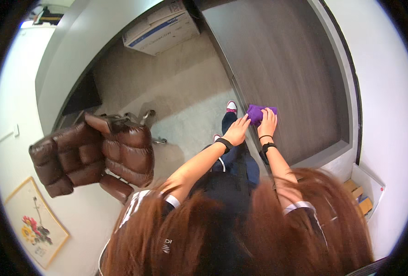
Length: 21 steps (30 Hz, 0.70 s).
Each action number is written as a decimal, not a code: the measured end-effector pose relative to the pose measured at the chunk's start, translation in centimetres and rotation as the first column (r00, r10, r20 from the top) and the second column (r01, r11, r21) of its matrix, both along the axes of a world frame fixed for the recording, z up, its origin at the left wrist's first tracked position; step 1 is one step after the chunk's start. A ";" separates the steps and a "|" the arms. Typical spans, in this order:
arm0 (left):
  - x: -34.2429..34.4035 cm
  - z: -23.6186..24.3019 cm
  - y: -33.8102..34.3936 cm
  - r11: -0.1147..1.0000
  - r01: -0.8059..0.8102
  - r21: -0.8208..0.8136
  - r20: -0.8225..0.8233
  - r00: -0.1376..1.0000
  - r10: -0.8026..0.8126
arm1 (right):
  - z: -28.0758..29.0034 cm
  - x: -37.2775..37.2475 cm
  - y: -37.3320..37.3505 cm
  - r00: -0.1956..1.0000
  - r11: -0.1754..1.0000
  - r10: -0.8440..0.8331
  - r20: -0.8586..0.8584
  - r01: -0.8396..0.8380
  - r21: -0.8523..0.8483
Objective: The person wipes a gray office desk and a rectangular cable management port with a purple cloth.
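We are counting one purple cloth [254, 114], two hands, two shoes [231, 106], one brown chair [128, 154] and one carton [162, 37]. The cloth is sitting folded or bunched at the left edge of the dark desk [296, 60]. Our left hand [236, 131] is reaching in from the near left, fingers extending to the cloth's left side; our right hand [268, 123] is lying over its right part, fingers pointing far. We are not managing to tell whether either hand is gripping or only touching. The chair is standing well left, the carton far left on the floor [185, 87]. Long brown hair [305, 221] is hanging across the near side, partly covering our arms.
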State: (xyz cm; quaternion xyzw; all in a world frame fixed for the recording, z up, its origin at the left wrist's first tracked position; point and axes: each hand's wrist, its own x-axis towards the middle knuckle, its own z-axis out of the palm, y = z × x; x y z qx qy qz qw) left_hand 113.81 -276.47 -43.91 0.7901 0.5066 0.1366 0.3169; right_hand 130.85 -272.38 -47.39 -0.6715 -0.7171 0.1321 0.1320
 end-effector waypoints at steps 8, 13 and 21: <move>-4.0 0.5 7.2 0.964 -0.199 -0.174 -0.097 0.978 0.185 | 1.5 -5.2 12.6 0.964 0.973 0.229 -0.132 -0.228 0.024; -7.8 0.2 10.6 0.937 -0.293 -0.190 -0.065 0.956 0.286 | 1.8 -9.4 17.6 0.948 0.958 0.280 -0.153 -0.287 -0.026; -12.2 -2.9 20.0 0.625 -0.579 -0.524 0.192 0.634 0.749 | 2.2 -13.0 22.2 0.925 0.925 0.354 -0.136 -0.368 -0.092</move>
